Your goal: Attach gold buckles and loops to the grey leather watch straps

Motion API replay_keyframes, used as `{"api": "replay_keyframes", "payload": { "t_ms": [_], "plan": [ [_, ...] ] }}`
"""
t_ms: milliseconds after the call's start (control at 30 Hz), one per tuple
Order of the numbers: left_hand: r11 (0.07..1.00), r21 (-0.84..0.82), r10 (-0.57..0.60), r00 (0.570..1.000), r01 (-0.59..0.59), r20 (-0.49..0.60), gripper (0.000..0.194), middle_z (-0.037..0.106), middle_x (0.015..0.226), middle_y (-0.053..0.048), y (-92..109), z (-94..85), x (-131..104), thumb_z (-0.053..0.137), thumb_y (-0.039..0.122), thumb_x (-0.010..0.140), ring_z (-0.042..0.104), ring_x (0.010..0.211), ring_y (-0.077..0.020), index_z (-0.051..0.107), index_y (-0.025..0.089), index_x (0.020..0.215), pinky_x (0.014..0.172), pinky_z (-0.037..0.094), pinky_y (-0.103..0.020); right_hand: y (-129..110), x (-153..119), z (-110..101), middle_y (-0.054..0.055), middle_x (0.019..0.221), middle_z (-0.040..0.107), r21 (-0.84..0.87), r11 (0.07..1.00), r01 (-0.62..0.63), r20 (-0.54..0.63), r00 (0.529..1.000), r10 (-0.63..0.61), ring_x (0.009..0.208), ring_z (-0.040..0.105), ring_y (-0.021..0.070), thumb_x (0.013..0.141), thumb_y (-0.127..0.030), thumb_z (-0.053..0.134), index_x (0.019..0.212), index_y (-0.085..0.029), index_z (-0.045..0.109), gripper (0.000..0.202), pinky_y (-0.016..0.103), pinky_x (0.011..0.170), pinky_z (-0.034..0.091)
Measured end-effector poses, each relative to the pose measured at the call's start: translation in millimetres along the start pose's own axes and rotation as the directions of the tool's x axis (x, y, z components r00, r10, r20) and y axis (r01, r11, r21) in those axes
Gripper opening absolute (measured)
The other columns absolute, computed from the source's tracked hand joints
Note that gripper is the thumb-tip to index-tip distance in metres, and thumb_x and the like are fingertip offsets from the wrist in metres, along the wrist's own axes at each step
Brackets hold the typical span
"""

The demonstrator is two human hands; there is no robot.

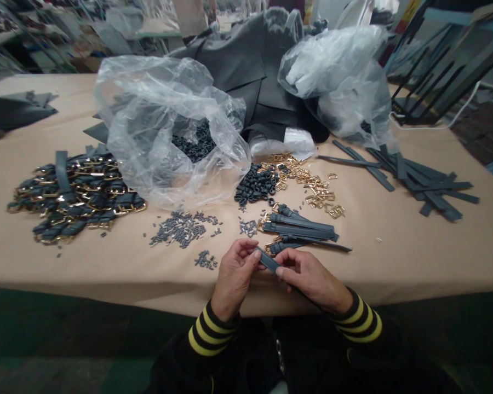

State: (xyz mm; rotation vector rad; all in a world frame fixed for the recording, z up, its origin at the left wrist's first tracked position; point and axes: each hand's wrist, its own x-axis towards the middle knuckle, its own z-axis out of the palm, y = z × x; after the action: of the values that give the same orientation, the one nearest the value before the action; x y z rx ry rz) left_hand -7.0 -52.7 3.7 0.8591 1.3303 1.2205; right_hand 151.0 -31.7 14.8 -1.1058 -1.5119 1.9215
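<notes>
Head view: your left hand (235, 276) and right hand (312, 276) pinch a dark strap (268, 260) between thumbs and fingers, over the near side of the table (419, 257); no buckle shows on its visible part. Just beyond lie a few buckled straps (302, 227), apparently done, with a heap of buckled pieces (82, 189) at left. Much seemingly remains: loose gold buckles (320, 194) lie farther off, plain strips (431, 183) at right.
</notes>
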Motion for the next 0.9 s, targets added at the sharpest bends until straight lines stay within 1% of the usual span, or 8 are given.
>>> {"api": "replay_keyframes", "payload": {
  "t_ms": [133, 200, 267, 367, 600, 700, 800, 900],
  "plan": [
    [0.887, 0.363, 0.312, 0.95, -0.286, -0.015, 0.006, 0.057, 0.091, -0.006, 1.6, 5.7, -7.3, 0.053, 0.021, 0.078, 0.057, 0.087, -0.0174, 0.056, 0.017, 0.081, 0.078, 0.048, -0.033, -2.7, 1.6, 3.6, -0.002, 0.065, 0.049, 0.035, 0.999, 0.016, -0.022, 1.0, -0.015, 0.053, 0.045, 0.0073, 0.077, -0.027, 0.055, 0.08, -0.014, 0.051, 0.014, 0.019, 0.047, 0.041],
    [0.77, 0.49, 0.423, 0.902, -0.41, 0.089, 0.01, 0.057, 0.098, -0.008, 3.7, 7.7, -12.3, 0.049, 0.017, 0.08, 0.053, 0.098, -0.0196, 0.059, 0.017, 0.083, 0.088, 0.043, -0.036, -3.3, 2.2, 5.3, -0.003, 0.066, 0.048, 0.058, 0.998, 0.038, -0.053, 0.998, -0.035, 0.053, 0.044, 0.0071, 0.077, -0.028, 0.056, 0.081, -0.015, 0.05, 0.015, 0.019, 0.047, 0.041],
    [0.739, 0.494, 0.408, 0.888, -0.458, 0.212, 0.015, 0.059, 0.096, -0.008, 7.1, 7.5, -15.9, 0.048, 0.016, 0.081, 0.054, 0.097, -0.0197, 0.059, 0.018, 0.091, 0.088, 0.042, -0.035, -3.6, 1.9, 5.9, -0.003, 0.066, 0.048, 0.041, 0.998, 0.053, -0.082, 0.995, -0.05, 0.053, 0.043, 0.007, 0.077, -0.028, 0.056, 0.081, -0.015, 0.051, 0.015, 0.019, 0.048, 0.04],
    [0.781, 0.457, 0.318, 0.901, -0.426, 0.296, 0.017, 0.062, 0.095, -0.008, 12.4, 4.5, -17.0, 0.05, 0.017, 0.081, 0.056, 0.092, -0.0191, 0.059, 0.018, 0.096, 0.083, 0.044, -0.031, -4.0, 0.5, 5.5, -0.002, 0.066, 0.05, -0.009, 0.998, 0.06, -0.079, 0.995, -0.06, 0.053, 0.044, 0.0072, 0.078, -0.027, 0.056, 0.083, -0.014, 0.053, 0.014, 0.019, 0.049, 0.038],
    [0.765, 0.516, 0.309, 0.923, -0.385, 0.23, 0.017, 0.062, 0.085, -0.005, 12.0, 5.4, -11.4, 0.041, 0.015, 0.085, 0.058, 0.082, -0.0161, 0.057, 0.02, 0.084, 0.075, 0.044, -0.026, -8.7, 2.7, 6.5, 0.0, 0.067, 0.055, 0.048, 0.998, 0.05, -0.038, 0.998, -0.049, 0.056, 0.052, 0.0095, 0.081, -0.029, 0.052, 0.083, -0.015, 0.048, 0.015, 0.021, 0.051, 0.043],
    [0.646, 0.597, 0.398, 0.877, -0.476, 0.268, 0.018, 0.059, 0.088, -0.007, 13.1, 1.0, 2.9, 0.038, 0.012, 0.084, 0.056, 0.086, -0.0175, 0.054, 0.018, 0.084, 0.078, 0.044, -0.028, -13.2, 5.3, 3.1, 0.002, 0.071, 0.059, 0.069, 0.997, 0.022, -0.036, 0.999, -0.02, 0.051, 0.052, 0.0084, 0.082, -0.03, 0.049, 0.083, -0.016, 0.043, 0.016, 0.02, 0.047, 0.041],
    [0.431, 0.756, 0.541, 0.812, -0.493, 0.221, 0.02, 0.054, 0.097, -0.012, 20.2, -9.5, 33.9, 0.036, 0.01, 0.082, 0.051, 0.096, -0.0212, 0.054, 0.015, 0.09, 0.086, 0.04, -0.034, -15.4, 7.5, -3.7, -0.001, 0.067, 0.058, 0.054, 0.999, 0.003, -0.075, 0.997, 0.001, 0.042, 0.041, 0.0048, 0.084, -0.03, 0.045, 0.085, -0.017, 0.039, 0.015, 0.017, 0.039, 0.032],
    [0.265, 0.896, 0.45, 0.868, -0.356, 0.211, 0.019, 0.055, 0.09, -0.011, 29.4, -17.3, 72.6, 0.04, 0.017, 0.083, 0.052, 0.088, -0.0218, 0.055, 0.014, 0.093, 0.08, 0.041, -0.033, -12.7, 9.4, -9.5, -0.006, 0.053, 0.048, 0.013, 1.0, -0.018, -0.06, 0.998, 0.019, 0.039, 0.033, 0.0043, 0.087, -0.033, 0.042, 0.086, -0.016, 0.043, 0.017, 0.016, 0.038, 0.025]
  ]
}}
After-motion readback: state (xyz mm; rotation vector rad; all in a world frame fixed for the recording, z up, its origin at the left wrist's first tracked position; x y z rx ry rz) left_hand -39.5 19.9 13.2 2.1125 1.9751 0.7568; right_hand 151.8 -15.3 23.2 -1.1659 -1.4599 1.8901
